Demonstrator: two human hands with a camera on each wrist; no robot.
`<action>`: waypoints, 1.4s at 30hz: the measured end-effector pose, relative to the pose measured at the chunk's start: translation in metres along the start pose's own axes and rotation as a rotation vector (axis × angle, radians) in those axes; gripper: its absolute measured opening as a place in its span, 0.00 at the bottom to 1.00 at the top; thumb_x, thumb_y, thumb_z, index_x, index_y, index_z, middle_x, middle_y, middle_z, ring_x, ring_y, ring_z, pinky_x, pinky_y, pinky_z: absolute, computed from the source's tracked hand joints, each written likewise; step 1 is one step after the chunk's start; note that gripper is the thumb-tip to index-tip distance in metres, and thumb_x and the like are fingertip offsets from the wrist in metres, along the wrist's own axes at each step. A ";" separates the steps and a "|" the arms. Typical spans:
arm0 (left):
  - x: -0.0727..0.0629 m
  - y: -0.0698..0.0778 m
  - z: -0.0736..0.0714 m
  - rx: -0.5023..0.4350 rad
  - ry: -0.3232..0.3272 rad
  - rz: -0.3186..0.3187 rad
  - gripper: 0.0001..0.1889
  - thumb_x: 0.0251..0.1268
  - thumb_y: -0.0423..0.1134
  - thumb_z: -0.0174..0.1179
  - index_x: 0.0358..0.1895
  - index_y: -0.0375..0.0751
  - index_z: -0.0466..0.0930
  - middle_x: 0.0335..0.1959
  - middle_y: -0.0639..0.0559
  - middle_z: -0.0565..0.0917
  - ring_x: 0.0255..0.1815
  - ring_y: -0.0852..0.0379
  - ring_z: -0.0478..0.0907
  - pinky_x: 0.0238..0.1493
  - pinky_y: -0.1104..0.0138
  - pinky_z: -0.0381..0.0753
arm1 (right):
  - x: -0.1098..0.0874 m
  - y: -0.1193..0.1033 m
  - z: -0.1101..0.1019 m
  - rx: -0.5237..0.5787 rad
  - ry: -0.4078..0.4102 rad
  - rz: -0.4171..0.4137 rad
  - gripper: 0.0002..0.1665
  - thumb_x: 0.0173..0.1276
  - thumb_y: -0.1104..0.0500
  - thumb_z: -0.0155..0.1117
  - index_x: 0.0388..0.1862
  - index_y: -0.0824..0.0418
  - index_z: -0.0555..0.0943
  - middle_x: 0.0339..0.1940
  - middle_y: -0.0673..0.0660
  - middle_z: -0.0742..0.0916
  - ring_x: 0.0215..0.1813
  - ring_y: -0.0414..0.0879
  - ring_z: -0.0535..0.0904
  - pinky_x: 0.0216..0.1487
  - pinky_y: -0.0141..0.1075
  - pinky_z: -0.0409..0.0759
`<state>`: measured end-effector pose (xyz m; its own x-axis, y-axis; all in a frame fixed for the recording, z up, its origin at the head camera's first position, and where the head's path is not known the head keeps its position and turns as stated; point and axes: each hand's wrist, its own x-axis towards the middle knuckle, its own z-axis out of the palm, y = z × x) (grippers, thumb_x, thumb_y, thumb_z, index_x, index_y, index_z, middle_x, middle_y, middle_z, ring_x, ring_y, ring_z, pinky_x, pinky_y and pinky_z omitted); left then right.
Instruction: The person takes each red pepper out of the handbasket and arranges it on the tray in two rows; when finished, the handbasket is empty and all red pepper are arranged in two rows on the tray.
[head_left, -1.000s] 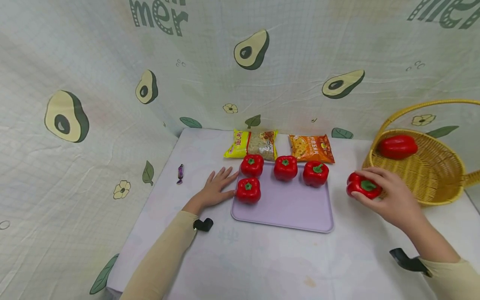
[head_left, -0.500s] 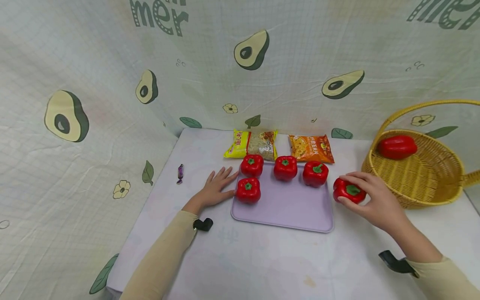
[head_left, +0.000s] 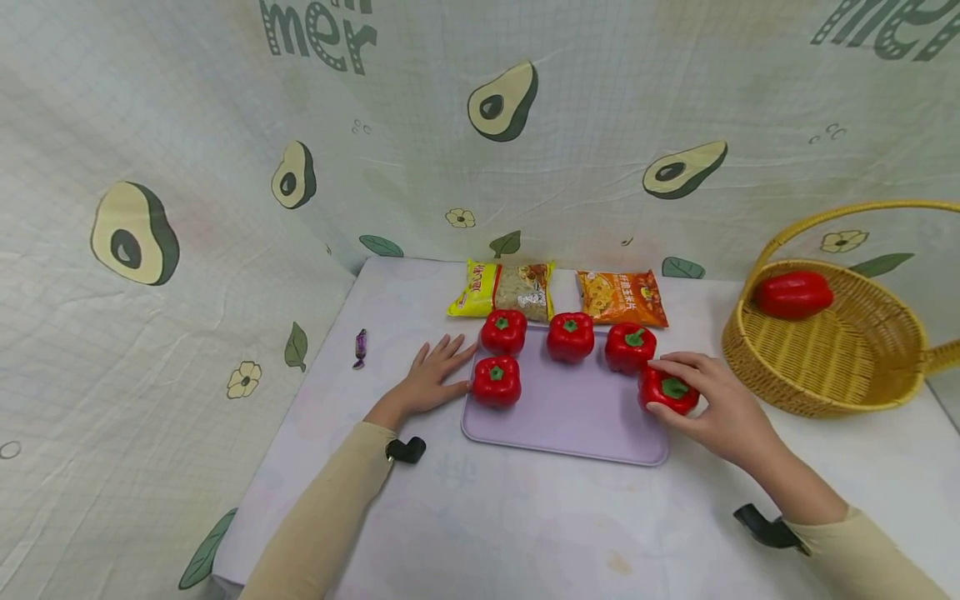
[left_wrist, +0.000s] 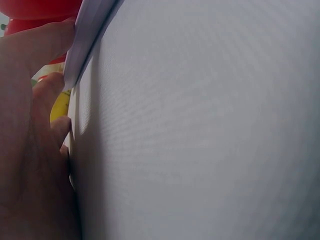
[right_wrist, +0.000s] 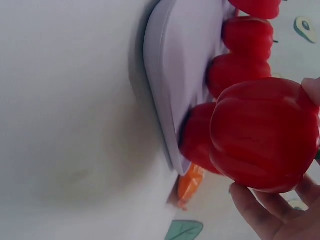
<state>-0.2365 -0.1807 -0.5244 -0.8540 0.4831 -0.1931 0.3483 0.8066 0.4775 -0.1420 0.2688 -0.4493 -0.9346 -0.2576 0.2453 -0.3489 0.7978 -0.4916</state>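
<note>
My right hand (head_left: 716,408) grips a red bell pepper (head_left: 663,393) between thumb and fingers, over the right edge of the lilac tray (head_left: 577,425). In the right wrist view this bell pepper (right_wrist: 265,135) hangs above the table. My left hand (head_left: 431,379) lies with spread fingers at the tray's left edge; in the left wrist view its thumb (left_wrist: 50,40) touches the rim. Several more red bell peppers stand on the tray: one front left (head_left: 496,382), and a back row with one left (head_left: 504,332), one middle (head_left: 570,337) and one right (head_left: 628,347).
A yellow wicker basket (head_left: 817,392) with a tall handle stands at the right, holding a red bell pepper (head_left: 793,295). Behind the tray lie a yellow noodle packet (head_left: 502,289) and an orange snack bag (head_left: 622,297). A purple wrapped candy (head_left: 360,348) lies far left.
My right hand has carried the bell pepper leftward from beside the basket to the tray's right edge. The left hand and the other bell peppers have stayed in place.
</note>
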 end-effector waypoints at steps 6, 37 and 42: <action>0.000 0.001 0.000 -0.005 0.007 0.012 0.40 0.72 0.62 0.53 0.83 0.64 0.48 0.85 0.52 0.44 0.84 0.47 0.31 0.78 0.43 0.25 | 0.003 -0.006 0.012 0.017 -0.016 -0.018 0.34 0.58 0.46 0.80 0.63 0.53 0.83 0.62 0.61 0.79 0.62 0.61 0.73 0.48 0.63 0.83; -0.001 -0.002 0.001 -0.012 0.011 0.020 0.40 0.72 0.62 0.52 0.83 0.64 0.48 0.85 0.53 0.44 0.84 0.48 0.30 0.78 0.45 0.24 | 0.035 -0.045 0.066 0.126 -0.039 -0.128 0.35 0.55 0.49 0.82 0.61 0.51 0.81 0.62 0.57 0.80 0.65 0.54 0.73 0.53 0.57 0.84; -0.001 -0.002 0.001 -0.012 0.008 0.020 0.40 0.73 0.63 0.52 0.83 0.64 0.48 0.85 0.53 0.44 0.84 0.48 0.30 0.78 0.44 0.24 | 0.042 -0.049 0.074 0.145 -0.032 -0.145 0.34 0.55 0.49 0.83 0.61 0.51 0.81 0.61 0.55 0.80 0.64 0.52 0.73 0.53 0.54 0.85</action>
<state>-0.2362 -0.1821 -0.5256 -0.8499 0.4966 -0.1765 0.3611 0.7926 0.4912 -0.1688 0.1789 -0.4767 -0.8748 -0.3832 0.2965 -0.4840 0.6647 -0.5691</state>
